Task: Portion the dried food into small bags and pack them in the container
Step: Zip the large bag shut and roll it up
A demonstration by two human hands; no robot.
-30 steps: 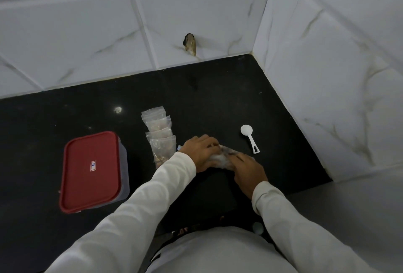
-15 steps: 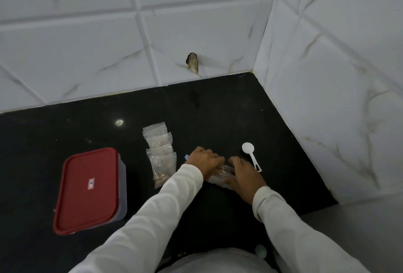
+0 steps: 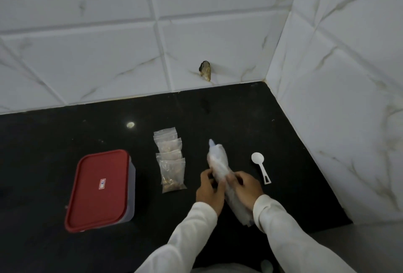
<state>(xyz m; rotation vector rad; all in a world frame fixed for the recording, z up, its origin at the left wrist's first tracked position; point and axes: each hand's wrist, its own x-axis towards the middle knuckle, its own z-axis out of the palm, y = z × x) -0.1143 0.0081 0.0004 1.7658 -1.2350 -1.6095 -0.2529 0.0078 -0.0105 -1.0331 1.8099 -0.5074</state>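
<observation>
A long clear plastic bag (image 3: 218, 159) slants just right of the frame's centre, with the left hand (image 3: 209, 190) and right hand (image 3: 246, 187) both curled round its middle. To its left, overlapping filled small bags (image 3: 171, 161) lie in a row. Further left sits the red-lidded container (image 3: 100, 190), and a white spoon (image 3: 260, 167) lies to the right on the black counter (image 3: 65, 133).

At the black bench (image 3: 65, 133), the left hand (image 3: 209, 190) and right hand (image 3: 244, 187) grip a long clear bag (image 3: 218, 159).
From the hands, four filled small bags (image 3: 171, 161) overlap at 10 o'clock, the red-lidded container (image 3: 98, 187) sits at 9, and the white spoon (image 3: 260, 168) lies at 2.
</observation>
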